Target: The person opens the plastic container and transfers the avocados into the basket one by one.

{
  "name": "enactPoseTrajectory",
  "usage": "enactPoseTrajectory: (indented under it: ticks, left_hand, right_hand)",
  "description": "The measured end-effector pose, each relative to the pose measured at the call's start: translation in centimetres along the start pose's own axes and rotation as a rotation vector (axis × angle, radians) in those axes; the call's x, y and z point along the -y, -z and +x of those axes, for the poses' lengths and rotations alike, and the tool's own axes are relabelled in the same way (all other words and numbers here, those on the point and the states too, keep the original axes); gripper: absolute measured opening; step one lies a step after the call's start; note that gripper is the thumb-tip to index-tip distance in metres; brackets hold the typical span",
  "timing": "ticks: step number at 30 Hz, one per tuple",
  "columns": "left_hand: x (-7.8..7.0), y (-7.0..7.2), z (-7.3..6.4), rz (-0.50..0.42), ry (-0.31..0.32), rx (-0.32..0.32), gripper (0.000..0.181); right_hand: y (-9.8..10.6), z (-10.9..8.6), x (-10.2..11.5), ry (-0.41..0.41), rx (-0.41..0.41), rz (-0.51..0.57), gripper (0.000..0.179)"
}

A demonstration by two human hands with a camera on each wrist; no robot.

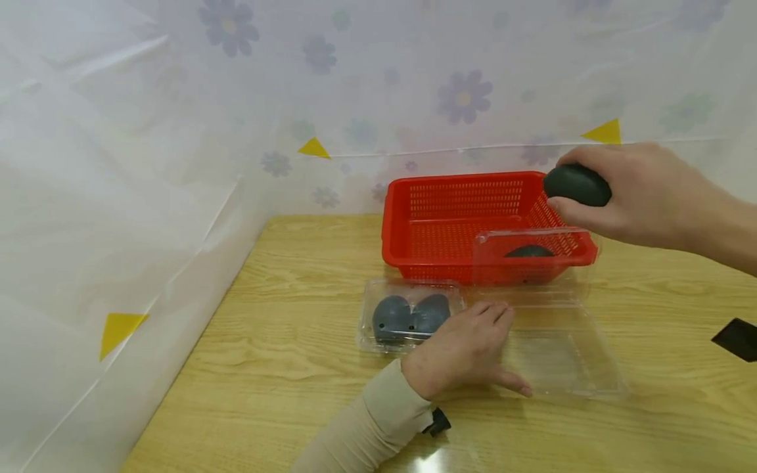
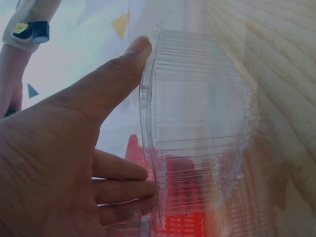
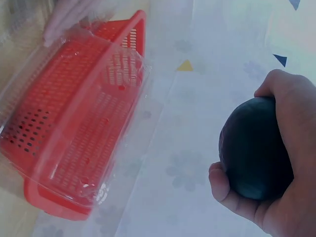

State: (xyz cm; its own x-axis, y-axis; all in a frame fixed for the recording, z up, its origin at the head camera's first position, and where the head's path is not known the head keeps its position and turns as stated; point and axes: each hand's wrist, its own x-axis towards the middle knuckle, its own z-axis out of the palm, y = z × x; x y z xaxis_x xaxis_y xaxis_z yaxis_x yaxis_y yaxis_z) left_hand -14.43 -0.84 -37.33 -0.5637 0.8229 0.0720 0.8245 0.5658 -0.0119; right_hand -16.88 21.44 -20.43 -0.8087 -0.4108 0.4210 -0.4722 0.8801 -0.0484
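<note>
Beige cloth covers the left forearm nearest the viewer, and beyond its cuff the left hand (image 1: 464,345) is spread, thumb and fingertips against the rim of an open clear box (image 1: 556,358) with nothing in its base. Left of it, a second clear box (image 1: 364,328) looks closed over two dark avocados (image 1: 390,315). Farther back, a red basket (image 1: 391,223) holds another dark avocado (image 1: 529,251), seen through the raised lid. Near its right end, the right hand (image 1: 644,190) grips a held avocado (image 1: 576,185) in the air. Packing seems half done: two boxed, two not.
</note>
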Motion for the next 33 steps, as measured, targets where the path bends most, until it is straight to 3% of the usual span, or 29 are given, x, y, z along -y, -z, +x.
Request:
enactPoseTrajectory:
  ticks: [6,12,21,27,33]
  left_hand:
    - [-0.1,0.0,0.0,-0.001,0.021,0.017,0.101]
    - [-0.1,0.0,0.1,-0.003,0.049,0.056,0.104]
    - [-0.2,0.0,0.1,0.040,0.026,0.030,0.099]
    - [-0.2,0.0,0.2,0.037,0.018,0.011,0.098]
    - [-0.4,-0.1,0.1,0.079,0.003,-0.042,0.096]
  right_hand:
    - [0.0,2.1,-0.7,0.010,-0.036,-0.068,0.041]
    - [-0.5,3.7,-1.7,-0.021,-0.013,-0.126,0.043]
    - [-1.9,5.1,-4.0,-0.098,0.148,-0.105,0.057]
    - [-3.2,6.1,-5.0,-0.055,0.267,-0.072,0.065]
    - [-4.6,6.6,-5.3,0.026,0.323,-0.068,0.059]
